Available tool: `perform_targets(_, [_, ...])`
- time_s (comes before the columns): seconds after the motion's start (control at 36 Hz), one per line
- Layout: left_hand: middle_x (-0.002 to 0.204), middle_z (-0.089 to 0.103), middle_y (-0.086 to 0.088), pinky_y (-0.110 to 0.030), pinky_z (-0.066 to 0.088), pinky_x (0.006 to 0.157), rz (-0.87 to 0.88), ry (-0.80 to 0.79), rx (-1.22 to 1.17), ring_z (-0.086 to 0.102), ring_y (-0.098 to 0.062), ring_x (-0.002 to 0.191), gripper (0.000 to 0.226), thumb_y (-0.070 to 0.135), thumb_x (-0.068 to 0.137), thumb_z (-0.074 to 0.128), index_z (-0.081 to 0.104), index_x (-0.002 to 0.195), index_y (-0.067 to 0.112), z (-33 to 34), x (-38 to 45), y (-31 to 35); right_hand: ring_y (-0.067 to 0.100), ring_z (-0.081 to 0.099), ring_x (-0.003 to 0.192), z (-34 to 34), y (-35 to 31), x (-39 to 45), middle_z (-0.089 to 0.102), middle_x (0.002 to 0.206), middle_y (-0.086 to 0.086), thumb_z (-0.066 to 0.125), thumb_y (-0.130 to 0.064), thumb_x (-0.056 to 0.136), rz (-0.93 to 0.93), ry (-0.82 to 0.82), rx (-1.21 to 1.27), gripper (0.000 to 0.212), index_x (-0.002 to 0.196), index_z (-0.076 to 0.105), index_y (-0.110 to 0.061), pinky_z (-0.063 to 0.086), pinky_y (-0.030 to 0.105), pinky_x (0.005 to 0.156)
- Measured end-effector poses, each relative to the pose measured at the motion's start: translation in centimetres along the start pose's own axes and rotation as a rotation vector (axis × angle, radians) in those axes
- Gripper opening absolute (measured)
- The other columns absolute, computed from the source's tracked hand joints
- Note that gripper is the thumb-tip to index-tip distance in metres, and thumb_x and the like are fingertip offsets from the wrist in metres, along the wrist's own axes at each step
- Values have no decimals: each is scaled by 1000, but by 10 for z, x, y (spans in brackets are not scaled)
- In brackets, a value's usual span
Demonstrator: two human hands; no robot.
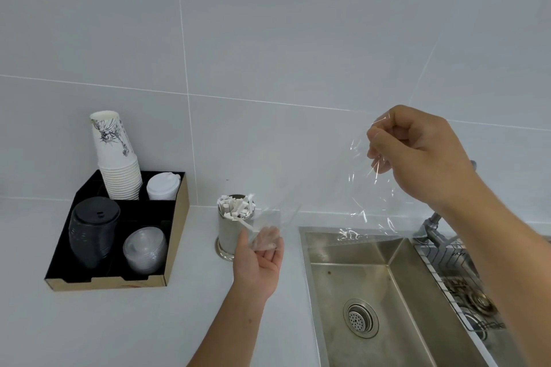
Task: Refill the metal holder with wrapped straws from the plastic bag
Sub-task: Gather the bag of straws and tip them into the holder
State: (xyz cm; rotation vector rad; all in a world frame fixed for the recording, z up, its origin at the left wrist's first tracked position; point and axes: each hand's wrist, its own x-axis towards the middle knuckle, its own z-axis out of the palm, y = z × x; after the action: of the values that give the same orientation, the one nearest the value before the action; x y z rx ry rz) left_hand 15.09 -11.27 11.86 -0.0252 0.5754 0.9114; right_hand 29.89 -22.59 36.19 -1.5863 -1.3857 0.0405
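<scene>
Above the sink edge, the right hand pinches the limp, slippery plastic bag; left hand grips its mouth at the metal holder, best steered there.

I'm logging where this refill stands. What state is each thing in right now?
metal holder: upright, packed with wrapped straws.
plastic bag: stretched between both hands, looks nearly empty.
left hand: gripping the bag's low end by the holder.
right hand: pinching the bag's raised end.
sink: empty, no water.

tray left of holder, sink right
</scene>
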Motion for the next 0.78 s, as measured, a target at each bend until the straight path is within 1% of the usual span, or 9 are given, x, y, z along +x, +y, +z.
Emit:
perform_targets(0.11, [85,78,-12,-33,61,59,4,-8,23,76,-22,72,37,38,96,56,64,97,2,-2,-5,-3,15,62,51,-7,4,-4,70,65,-1,56,-22,84,9,8,28,10,76,62,-20,56,45,63])
perform_targets(0.17, [83,78,-13,-33,61,57,3,-9,34,76,-22,72,34,36,95,58,65,96,2,-2,-7,-4,14,62,50,-10,6,-6,70,66,-1,56,-21,85,8,12,32,11,76,62,-19,55,42,62])
perform_targets(0.25, [82,78,-12,-32,61,56,6,-7,56,76,-21,71,30,33,94,60,66,93,3,-3,-10,-7,13,63,51,-14,9,-11,69,66,0,56,-19,85,16,11,42,11,77,62,-16,55,43,64])
perform_targets(0.33, [82,78,-11,-31,61,56,8,-6,79,76,-21,72,27,29,94,61,66,93,3,-5,-12,-9,13,63,51,-18,14,-14,69,64,-2,56,-14,88,26,11,47,13,77,62,-14,54,37,60])
perform_targets(0.44, [84,78,-10,-31,61,55,-2,-17,92,76,-20,71,26,29,95,60,65,96,3,-5,-14,-15,13,64,52,-25,18,-19,69,64,-2,56,-16,87,47,15,59,12,76,62,-15,53,34,60])
perform_targets(0.53, [83,78,-9,-31,61,56,-15,-20,103,76,-20,71,24,26,94,60,66,99,3,-7,-14,-19,14,65,53,-32,22,-22,69,64,-1,56,-20,85,63,23,72,11,76,62,-16,56,39,62])
perform_targets(0.58, [85,78,-9,-30,61,57,-24,-20,108,76,-19,73,23,25,94,61,66,100,4,-9,-14,-21,16,66,54,-35,24,-24,70,64,0,56,-22,83,77,30,81,11,77,63,-16,57,46,65])
perform_targets(0.69, [84,78,-7,-30,60,57,-28,-13,134,76,-18,71,17,22,92,64,68,93,6,-13,-14,-26,18,65,53,-44,29,-28,70,64,1,55,-21,82,93,47,98,12,77,63,-14,57,56,70])
perform_targets(0.78, [83,78,-6,-28,60,56,-29,5,167,75,-16,70,10,17,91,64,68,92,7,-17,-12,-29,19,64,54,-49,35,-33,69,65,3,55,-21,83,106,46,98,12,77,63,-13,56,59,70])
